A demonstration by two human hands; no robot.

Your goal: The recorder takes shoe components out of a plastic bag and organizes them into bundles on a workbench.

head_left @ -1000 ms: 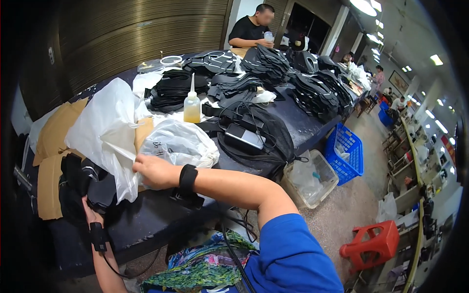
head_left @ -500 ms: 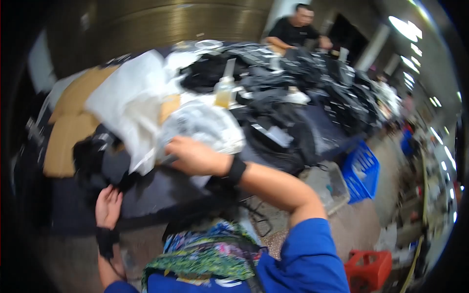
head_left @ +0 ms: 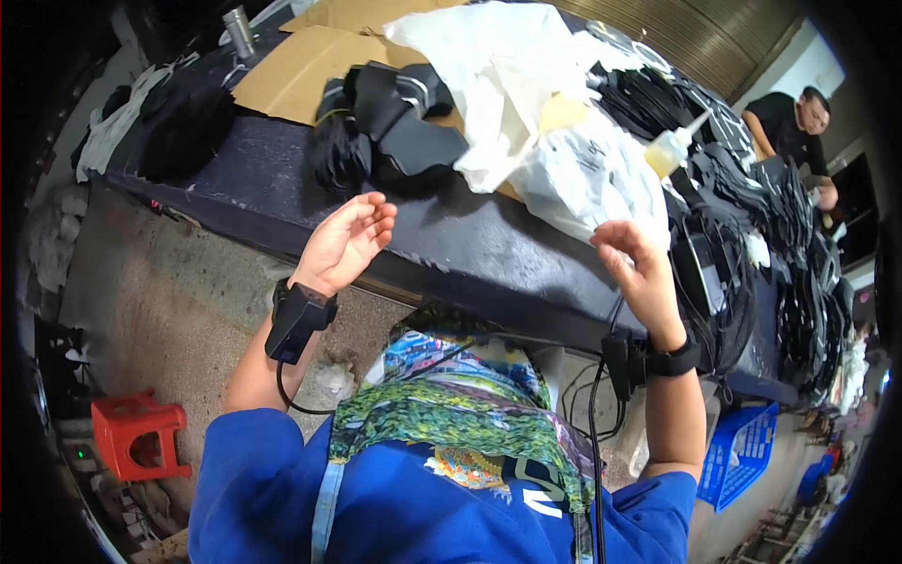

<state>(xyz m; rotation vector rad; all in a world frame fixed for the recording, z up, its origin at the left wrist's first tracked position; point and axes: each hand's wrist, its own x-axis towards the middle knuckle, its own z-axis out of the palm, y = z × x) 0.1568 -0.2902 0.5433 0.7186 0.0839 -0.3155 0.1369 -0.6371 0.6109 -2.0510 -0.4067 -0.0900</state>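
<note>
My left hand (head_left: 348, 242) is raised before the table's front edge, palm turned inward, its fingers loosely bent and holding nothing. Nearest to it lie black cut pieces (head_left: 409, 132), part of them a bundle (head_left: 338, 150) tied with a yellowish band. My right hand (head_left: 641, 273) hovers at the near side of a white plastic bag (head_left: 592, 174), thumb and fingers apart with nothing visible between them. Whether its fingertips touch the bag cannot be told. A larger white plastic sheet (head_left: 489, 70) lies crumpled beside the bag.
Brown cardboard (head_left: 310, 66) covers part of the dark table (head_left: 272, 179). A squeeze bottle (head_left: 669, 150) stands by heaps of black pieces (head_left: 789, 216). A person (head_left: 789, 127) works at the far right. A red stool (head_left: 141, 435) and blue basket (head_left: 739, 456) are on the floor.
The view has swung leftward and down. My left hand has come away from the black pieces; my right hand has drawn back from over the bag to its near edge.
</note>
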